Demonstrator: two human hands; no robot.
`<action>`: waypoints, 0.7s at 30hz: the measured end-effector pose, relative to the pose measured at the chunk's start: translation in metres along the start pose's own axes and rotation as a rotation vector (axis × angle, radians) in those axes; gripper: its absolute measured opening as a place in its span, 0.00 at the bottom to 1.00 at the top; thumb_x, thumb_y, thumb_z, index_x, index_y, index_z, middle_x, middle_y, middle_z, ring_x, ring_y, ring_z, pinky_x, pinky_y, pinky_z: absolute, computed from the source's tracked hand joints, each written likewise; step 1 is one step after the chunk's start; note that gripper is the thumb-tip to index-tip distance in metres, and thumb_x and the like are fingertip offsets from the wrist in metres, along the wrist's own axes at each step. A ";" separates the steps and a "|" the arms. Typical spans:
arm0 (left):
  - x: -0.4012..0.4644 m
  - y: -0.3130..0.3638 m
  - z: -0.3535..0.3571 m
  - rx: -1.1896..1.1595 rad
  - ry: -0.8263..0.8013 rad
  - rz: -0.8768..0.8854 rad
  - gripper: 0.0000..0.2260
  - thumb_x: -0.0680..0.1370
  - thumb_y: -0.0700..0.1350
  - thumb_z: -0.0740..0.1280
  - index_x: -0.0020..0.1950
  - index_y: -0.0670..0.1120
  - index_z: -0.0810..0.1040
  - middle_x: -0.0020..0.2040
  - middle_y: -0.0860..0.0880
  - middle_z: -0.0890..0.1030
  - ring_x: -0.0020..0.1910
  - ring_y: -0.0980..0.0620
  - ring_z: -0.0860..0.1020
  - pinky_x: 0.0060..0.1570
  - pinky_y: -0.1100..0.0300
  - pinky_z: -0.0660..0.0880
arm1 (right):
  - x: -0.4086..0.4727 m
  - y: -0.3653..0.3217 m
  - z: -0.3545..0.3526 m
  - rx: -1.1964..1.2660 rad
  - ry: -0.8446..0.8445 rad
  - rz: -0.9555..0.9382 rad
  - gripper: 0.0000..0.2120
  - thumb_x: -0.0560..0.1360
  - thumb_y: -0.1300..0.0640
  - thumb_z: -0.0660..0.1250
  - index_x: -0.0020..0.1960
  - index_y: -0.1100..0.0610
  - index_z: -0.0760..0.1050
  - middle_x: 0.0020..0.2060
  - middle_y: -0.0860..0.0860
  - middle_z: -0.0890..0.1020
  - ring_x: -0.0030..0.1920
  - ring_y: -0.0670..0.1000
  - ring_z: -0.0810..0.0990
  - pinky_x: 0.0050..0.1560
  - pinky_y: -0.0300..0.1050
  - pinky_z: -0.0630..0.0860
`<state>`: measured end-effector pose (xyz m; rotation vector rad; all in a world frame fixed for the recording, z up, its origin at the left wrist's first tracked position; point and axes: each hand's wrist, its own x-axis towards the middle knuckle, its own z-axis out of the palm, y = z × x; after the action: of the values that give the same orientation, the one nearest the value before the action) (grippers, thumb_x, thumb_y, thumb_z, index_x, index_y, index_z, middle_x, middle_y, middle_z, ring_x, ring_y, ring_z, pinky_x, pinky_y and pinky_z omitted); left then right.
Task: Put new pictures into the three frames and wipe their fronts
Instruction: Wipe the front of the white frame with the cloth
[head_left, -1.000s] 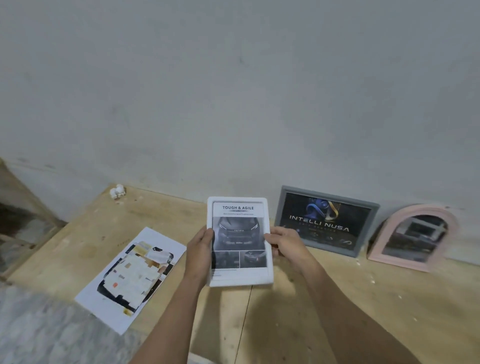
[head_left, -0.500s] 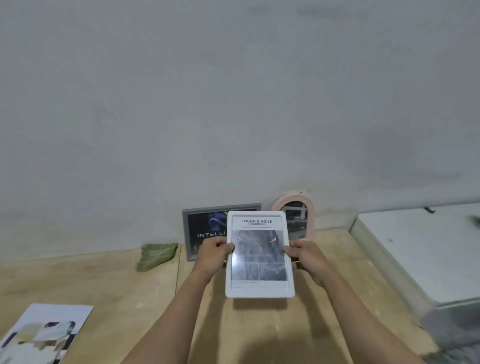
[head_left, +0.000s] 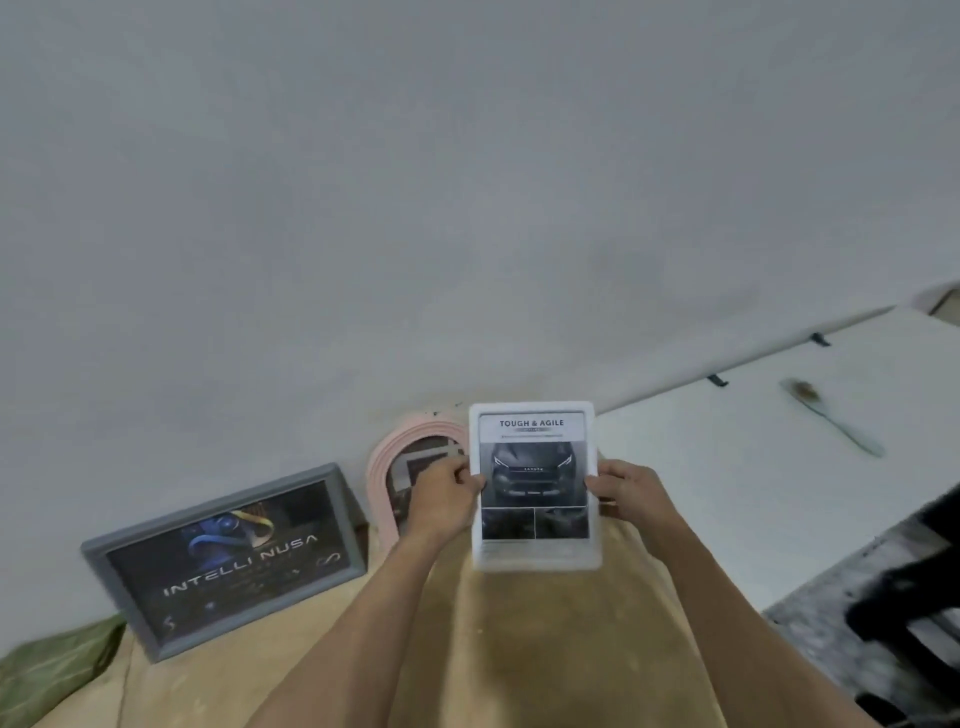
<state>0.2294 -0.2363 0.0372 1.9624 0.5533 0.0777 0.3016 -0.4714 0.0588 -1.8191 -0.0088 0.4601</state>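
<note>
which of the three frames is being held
The white frame with the car picture: both hands, left and right, grip its sides. The grey frame and pink arched frame lean against the wall.

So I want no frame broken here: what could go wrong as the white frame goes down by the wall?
The white frame is held only at its side edges by the left hand and right hand, so it could slip. The pink arched frame leans right beside it and might get knocked over.

Both hands raised forward: left hand (head_left: 448, 488), right hand (head_left: 626, 491), fingers curled.
</note>
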 end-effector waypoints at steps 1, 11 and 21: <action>0.008 0.007 0.011 0.018 0.010 0.012 0.05 0.78 0.44 0.68 0.43 0.46 0.81 0.38 0.48 0.83 0.39 0.45 0.82 0.44 0.48 0.81 | 0.009 0.002 -0.008 -0.008 0.016 -0.005 0.10 0.74 0.68 0.66 0.42 0.57 0.83 0.40 0.56 0.85 0.42 0.55 0.84 0.42 0.46 0.79; 0.105 0.030 0.086 0.139 0.050 0.025 0.07 0.81 0.40 0.66 0.57 0.44 0.82 0.49 0.51 0.82 0.47 0.51 0.78 0.49 0.59 0.72 | 0.098 0.029 -0.047 -0.185 0.120 -0.134 0.08 0.74 0.58 0.69 0.48 0.47 0.84 0.41 0.42 0.85 0.42 0.40 0.83 0.41 0.32 0.72; 0.145 0.015 0.118 0.194 0.034 0.037 0.08 0.81 0.39 0.65 0.55 0.43 0.83 0.47 0.50 0.82 0.47 0.48 0.78 0.46 0.58 0.71 | 0.146 0.064 -0.057 -0.337 0.209 -0.117 0.11 0.74 0.58 0.69 0.53 0.47 0.84 0.41 0.38 0.83 0.40 0.42 0.82 0.49 0.39 0.76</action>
<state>0.3990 -0.2815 -0.0301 2.1639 0.5645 0.0828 0.4400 -0.5083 -0.0321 -2.1769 -0.0516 0.1906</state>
